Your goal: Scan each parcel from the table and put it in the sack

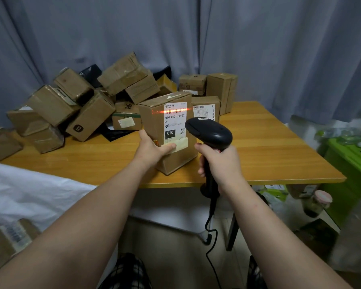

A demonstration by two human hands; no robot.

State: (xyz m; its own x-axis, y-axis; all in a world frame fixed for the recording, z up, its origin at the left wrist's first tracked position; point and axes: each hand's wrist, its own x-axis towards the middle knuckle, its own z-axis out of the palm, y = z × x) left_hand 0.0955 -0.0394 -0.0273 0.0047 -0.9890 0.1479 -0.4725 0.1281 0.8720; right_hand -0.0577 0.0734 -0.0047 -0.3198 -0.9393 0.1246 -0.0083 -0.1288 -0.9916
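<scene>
Left hand (152,148) grips parcel (179,160) near table's (263,155) front edge; right hand (221,162) clenches scanner (211,132). Parcel looks stiff, light: hold opposite sides.

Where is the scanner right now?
Head view, centre-right: the right hand grips the black scanner over the near edge of the table, just right of the labelled parcel held by the left hand.

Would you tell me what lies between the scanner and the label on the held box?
Nothing: in the head view the gap from the scanner to the label on the box is bare; the red line crosses the label.
</scene>
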